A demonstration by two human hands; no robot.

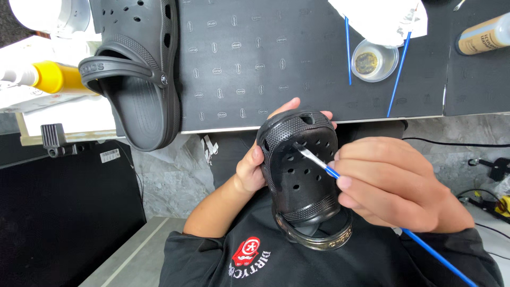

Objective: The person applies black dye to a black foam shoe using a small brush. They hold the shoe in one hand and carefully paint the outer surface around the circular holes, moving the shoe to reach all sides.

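- Below the mat (297,64) edge, the clog (303,175) is held upright in front of the person's chest, well apart from the second clog (143,79) lying on the mat.
- Left hand (255,167) wraps the clog's side, fingers curled behind the toe; a firm hold keeps it steady.
- Right hand (393,183) pinches the blue brush (319,162), fingers closed tight, bristles touching the clog's holed top; short light strokes would suit best.
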